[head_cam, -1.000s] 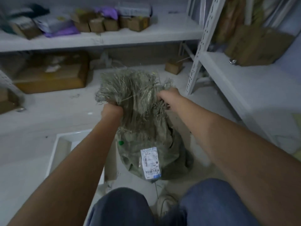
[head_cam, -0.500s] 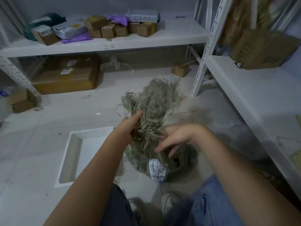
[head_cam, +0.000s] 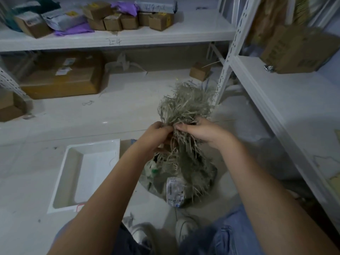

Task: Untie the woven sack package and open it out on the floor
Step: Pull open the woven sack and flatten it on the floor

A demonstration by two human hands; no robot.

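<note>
While the woven sack package sits bunched on the pale floor just past the person's knees, toward six o'clock, both hands work at its gathered neck. The left hand and right hand are pressed close together, fingers clamped on the frayed strands that fan upward toward twelve o'clock. The neck looks tied, so the untying seems under way and spreading the sack flat is yet to come. A white tray lies at eight o'clock. White shelving holding cardboard boxes lines the dim storeroom.
</note>
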